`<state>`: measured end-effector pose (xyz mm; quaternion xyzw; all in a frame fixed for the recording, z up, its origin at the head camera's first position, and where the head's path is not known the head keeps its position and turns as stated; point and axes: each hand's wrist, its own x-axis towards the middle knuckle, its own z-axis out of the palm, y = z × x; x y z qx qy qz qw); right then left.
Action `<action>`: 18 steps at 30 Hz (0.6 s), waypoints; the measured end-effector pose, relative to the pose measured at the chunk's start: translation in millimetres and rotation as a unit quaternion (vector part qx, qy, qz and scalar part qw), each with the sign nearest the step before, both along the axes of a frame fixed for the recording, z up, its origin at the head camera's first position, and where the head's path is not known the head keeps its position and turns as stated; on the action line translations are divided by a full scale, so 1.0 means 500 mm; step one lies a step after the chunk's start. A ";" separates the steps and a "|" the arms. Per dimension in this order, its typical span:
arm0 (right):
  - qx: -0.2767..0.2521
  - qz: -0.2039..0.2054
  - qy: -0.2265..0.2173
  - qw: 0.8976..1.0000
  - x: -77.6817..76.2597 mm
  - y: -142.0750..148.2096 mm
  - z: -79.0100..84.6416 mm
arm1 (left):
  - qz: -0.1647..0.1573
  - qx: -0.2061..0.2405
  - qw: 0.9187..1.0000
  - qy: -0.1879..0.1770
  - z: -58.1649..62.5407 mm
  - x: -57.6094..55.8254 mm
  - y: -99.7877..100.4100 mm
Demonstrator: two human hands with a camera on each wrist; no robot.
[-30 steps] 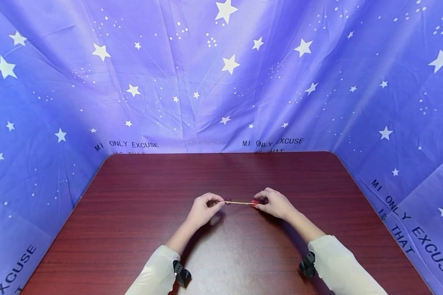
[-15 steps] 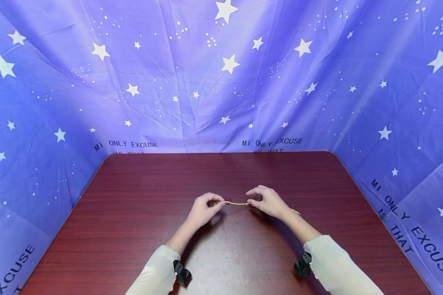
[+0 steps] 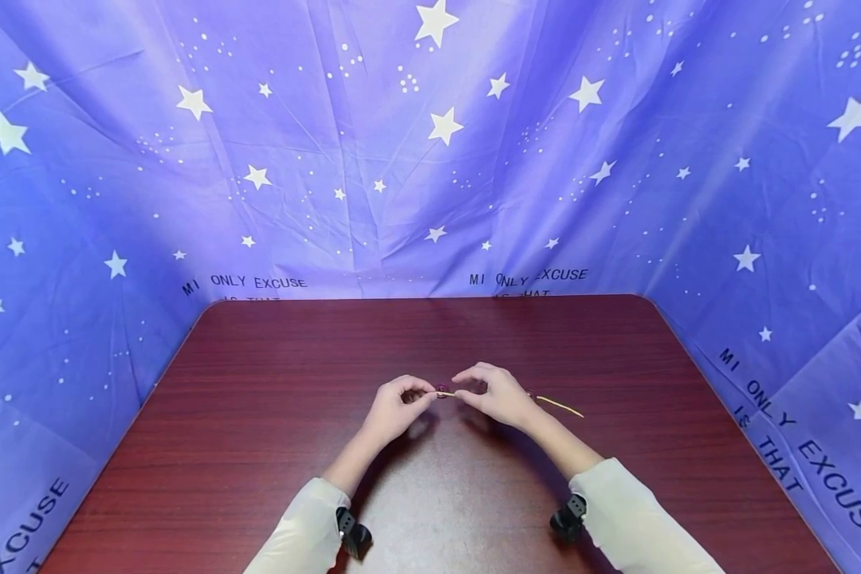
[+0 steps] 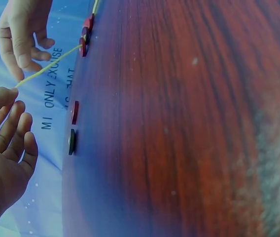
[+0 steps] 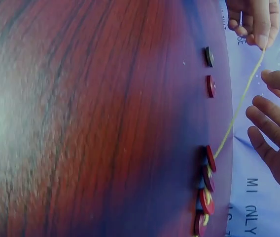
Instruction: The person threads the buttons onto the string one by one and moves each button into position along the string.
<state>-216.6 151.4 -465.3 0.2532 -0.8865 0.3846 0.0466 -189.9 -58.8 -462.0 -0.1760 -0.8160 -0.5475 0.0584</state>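
My left hand (image 3: 398, 406) pinches one end of a yellow cord (image 5: 238, 108) between thumb and forefinger. From there the cord slopes down to several round red and dark buttons (image 5: 211, 158) threaded on it, which stand in a row on the table. My right hand (image 3: 502, 399) hovers beside the cord, fingers spread and holding nothing; its fingertips are close to my left fingertips. In the head view this hand hides most of the threaded buttons, and the cord's tail shows past the wrist.
Two loose buttons, one dark (image 5: 208, 57) and one red (image 5: 211, 86), lie apart from the threaded ones on the dark red wooden table (image 3: 294, 343). Behind and beside the table hangs a blue-purple curtain (image 3: 373, 119) with white stars.
My right hand has left the red button at its fingertips and slid left along the cord toward my left hand. The cord's tail has come into view on the right. My left hand stays put.
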 end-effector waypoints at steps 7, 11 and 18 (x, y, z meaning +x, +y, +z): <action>-0.024 0.007 -0.011 1.000 0.004 -0.020 -0.005 | 0.007 -0.005 1.000 0.000 -0.025 -0.011 -0.003; -0.035 0.015 -0.004 0.999 0.006 -0.030 -0.009 | 0.011 -0.003 1.000 0.006 -0.061 -0.029 -0.004; -0.035 0.017 -0.001 0.999 0.007 -0.044 -0.012 | -0.009 0.019 1.000 0.014 -0.067 -0.034 -0.008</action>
